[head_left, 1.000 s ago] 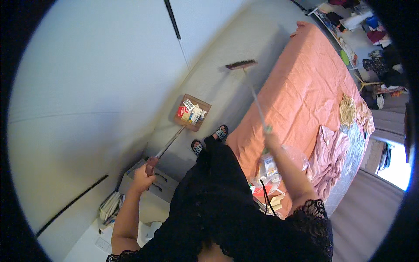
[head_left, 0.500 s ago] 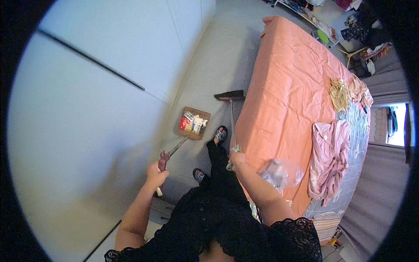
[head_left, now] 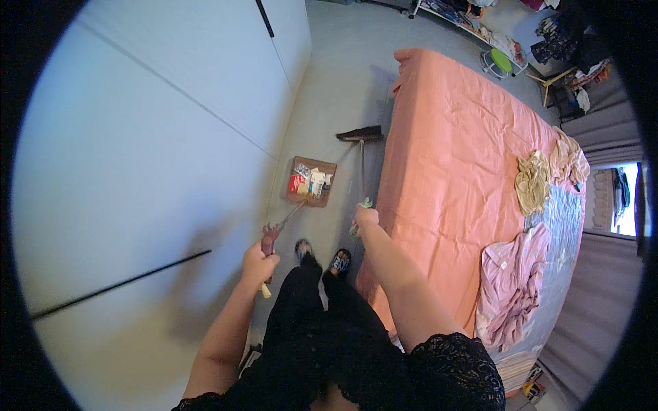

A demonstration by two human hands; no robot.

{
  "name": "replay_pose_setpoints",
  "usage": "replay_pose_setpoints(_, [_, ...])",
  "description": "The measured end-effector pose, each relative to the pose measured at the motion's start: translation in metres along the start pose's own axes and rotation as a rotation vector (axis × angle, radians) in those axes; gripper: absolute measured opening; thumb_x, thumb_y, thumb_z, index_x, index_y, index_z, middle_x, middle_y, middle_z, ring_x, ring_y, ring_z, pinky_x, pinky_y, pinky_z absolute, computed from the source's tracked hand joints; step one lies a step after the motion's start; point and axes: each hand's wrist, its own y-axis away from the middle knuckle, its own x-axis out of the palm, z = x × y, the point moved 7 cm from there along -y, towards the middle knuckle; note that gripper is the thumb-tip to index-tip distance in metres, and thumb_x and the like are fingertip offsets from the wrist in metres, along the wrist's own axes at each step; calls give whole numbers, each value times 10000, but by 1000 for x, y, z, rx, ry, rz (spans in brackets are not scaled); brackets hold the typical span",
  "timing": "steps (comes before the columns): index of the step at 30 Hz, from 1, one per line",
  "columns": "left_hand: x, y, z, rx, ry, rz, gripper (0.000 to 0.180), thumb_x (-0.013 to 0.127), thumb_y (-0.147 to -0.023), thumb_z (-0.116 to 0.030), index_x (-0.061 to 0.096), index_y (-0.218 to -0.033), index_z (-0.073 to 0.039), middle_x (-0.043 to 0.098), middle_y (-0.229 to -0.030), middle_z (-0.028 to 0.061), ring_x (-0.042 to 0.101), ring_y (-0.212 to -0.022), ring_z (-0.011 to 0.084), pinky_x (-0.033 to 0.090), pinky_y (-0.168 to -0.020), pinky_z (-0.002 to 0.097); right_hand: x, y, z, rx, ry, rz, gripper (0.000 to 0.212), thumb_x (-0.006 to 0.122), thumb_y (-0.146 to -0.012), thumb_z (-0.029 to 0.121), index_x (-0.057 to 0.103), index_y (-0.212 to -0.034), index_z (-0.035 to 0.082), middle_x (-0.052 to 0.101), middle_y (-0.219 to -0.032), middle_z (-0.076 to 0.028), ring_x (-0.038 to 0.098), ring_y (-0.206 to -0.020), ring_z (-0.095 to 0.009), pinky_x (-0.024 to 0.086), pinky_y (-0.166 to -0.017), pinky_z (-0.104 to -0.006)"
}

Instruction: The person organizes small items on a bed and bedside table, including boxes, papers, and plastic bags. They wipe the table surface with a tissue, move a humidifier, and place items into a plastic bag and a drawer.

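My left hand (head_left: 259,264) is closed around the wrapped handle of a long-handled dustpan (head_left: 293,200). The brown pan lies low over the floor and carries small boxes, a blister pack of pills (head_left: 302,170) and other paper litter. A red-and-white packet (head_left: 295,183) is among them. My right hand (head_left: 366,216) grips the upper end of a broom handle, which has something pale green at the grip. From there the thin stick runs out to the dark broom head (head_left: 360,134), on the floor beyond the dustpan and to its right.
On the right a bed with an orange sheet (head_left: 452,151) borders the narrow floor strip (head_left: 336,82). Clothes lie on it, among them a pink garment (head_left: 510,284). White cabinet doors (head_left: 171,137) line the left. A green stool (head_left: 500,60) stands far right.
I have stepped forward along the bed, and my feet have changed places in the stride. Dustpan and broom have moved ahead with me, both still held.
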Motion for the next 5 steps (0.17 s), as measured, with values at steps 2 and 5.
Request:
replay_pose_setpoints(2, [8,-50,-37,22,7,-2,153,630,-641,-106,553,-758,-43,571,-656,46,542,-616,167,434,-603,308,0,-14,56,7,16,-2,292,587,-835,260,579,-803,-31,544,-631,-107,540,-501,-218,421,-444,-387])
replay_pose_setpoints(5, [16,-128,-97,69,-92,-11,131,618,-664,-112,570,-771,-53,598,-684,55,569,-643,203,442,-628,320,-2,-52,125,-2,116,4,297,596,-830,269,595,-815,-28,562,-645,-110,548,-509,-218,430,-459,-394])
